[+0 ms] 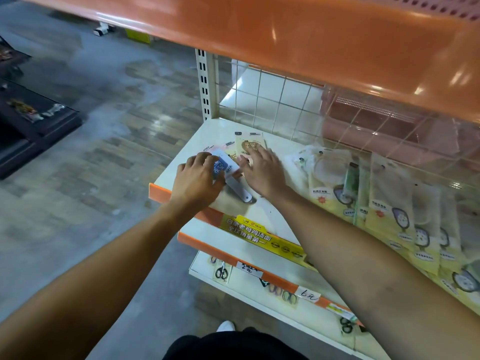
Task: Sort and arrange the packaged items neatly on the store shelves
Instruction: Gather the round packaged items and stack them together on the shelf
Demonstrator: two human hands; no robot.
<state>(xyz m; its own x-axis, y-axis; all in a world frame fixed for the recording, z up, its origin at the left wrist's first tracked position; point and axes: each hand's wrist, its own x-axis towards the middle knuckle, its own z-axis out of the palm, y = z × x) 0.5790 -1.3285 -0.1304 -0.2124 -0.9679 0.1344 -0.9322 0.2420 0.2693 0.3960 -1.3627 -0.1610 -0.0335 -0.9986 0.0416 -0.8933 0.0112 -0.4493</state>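
Observation:
On the left end of the white shelf (181, 152) lies a small pile of flat packets. My left hand (196, 178) grips a packet with a blue label (223, 165), whose long white tail reaches toward the shelf's front. My right hand (262, 170) lies with straight fingers on a cream packet with a brown print (249, 141) at the back of the pile. To the right, several cream and yellow packets (389, 203) lie in an overlapping row along the same shelf.
An orange shelf (311, 42) hangs low overhead. A wire grid (272, 100) closes the back, with a pink basket (376, 120) behind it. The lower shelf (207, 276) holds scissors packets and price tags. Dark trays (33, 113) lie on the floor at left.

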